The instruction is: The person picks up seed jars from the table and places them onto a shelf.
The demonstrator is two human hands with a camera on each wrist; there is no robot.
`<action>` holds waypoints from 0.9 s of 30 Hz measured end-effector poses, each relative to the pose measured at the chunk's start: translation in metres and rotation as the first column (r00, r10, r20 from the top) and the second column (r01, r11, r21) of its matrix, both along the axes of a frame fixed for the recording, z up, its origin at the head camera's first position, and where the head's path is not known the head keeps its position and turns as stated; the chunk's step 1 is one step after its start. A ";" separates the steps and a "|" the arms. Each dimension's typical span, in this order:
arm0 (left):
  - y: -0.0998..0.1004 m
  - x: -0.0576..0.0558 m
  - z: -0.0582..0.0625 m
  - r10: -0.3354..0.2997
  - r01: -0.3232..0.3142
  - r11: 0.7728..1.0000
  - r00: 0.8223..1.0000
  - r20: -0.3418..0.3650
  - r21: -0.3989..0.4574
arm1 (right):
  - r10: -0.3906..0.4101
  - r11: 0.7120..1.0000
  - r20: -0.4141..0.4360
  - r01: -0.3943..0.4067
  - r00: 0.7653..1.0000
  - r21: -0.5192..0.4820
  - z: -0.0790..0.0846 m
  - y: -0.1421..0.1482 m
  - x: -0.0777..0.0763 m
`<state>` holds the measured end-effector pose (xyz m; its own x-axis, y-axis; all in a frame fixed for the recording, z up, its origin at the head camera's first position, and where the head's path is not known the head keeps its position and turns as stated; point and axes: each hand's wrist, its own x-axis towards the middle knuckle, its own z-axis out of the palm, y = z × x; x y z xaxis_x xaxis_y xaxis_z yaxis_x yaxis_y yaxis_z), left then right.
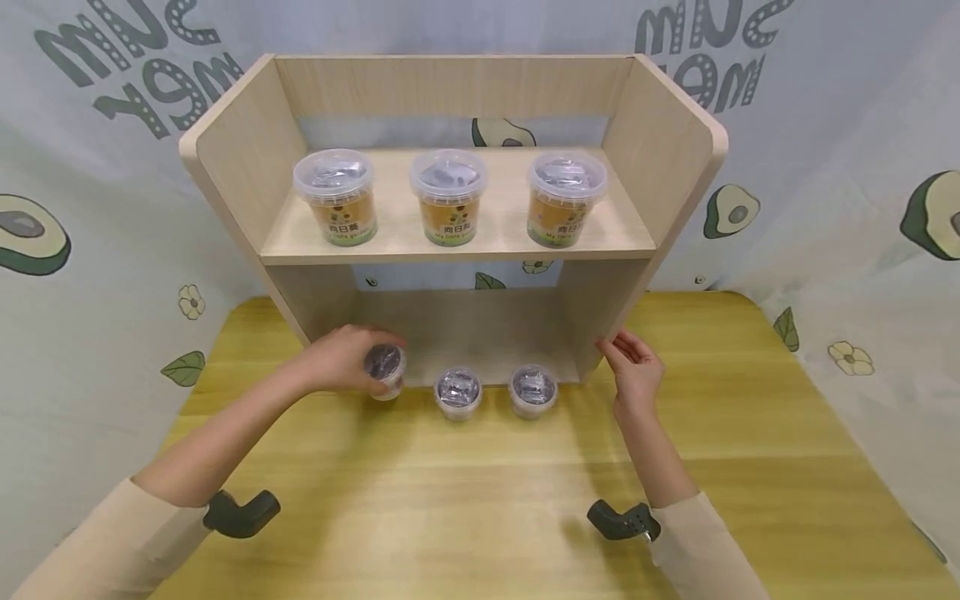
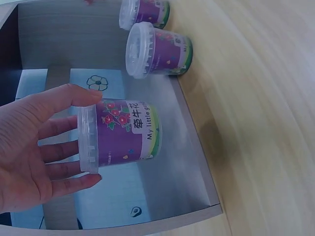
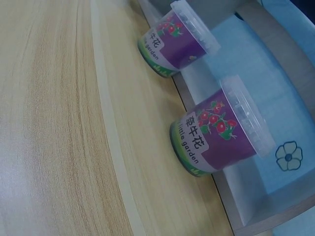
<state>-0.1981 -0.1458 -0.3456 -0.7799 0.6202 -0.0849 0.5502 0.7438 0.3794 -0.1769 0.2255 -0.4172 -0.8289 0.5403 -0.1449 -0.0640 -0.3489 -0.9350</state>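
In the left wrist view my left hand (image 2: pixel 54 142) grips a purple-labelled plastic tub (image 2: pixel 125 130) by its clear lid, thumb on one side and fingers on the other. The head view shows this left hand (image 1: pixel 341 360) at the lower left of the shelf, the tub (image 1: pixel 385 371) held at the lower board's front. Two matching tubs, a middle one (image 1: pixel 458 393) and a right one (image 1: pixel 533 392), stand on the table along the shelf's front edge. My right hand (image 1: pixel 636 371) touches the lower front edge of the shelf's right side panel, fingers bent there.
A two-level wooden shelf (image 1: pixel 457 257) stands on the wood-grain table (image 1: pixel 480 517). On its upper board sit three orange-labelled tubs: left (image 1: pixel 347 212), middle (image 1: pixel 448 212) and right (image 1: pixel 558 212). A printed curtain (image 1: pixel 825 208) hangs behind.
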 end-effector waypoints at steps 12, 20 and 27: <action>-0.011 -0.004 0.012 0.020 -0.020 1.000 1.000 -0.004 -0.006 | -0.001 1.000 -0.004 0.001 1.000 0.003 0.001 0.002 0.002; -0.014 -0.007 0.018 0.030 -0.029 0.999 0.999 0.029 -0.020 | -0.020 1.000 -0.021 0.020 1.000 0.009 0.000 0.002 0.001; -0.017 -0.008 0.016 0.041 -0.041 0.999 0.998 0.036 -0.019 | -0.023 1.000 -0.010 0.023 1.000 0.004 0.000 0.001 0.001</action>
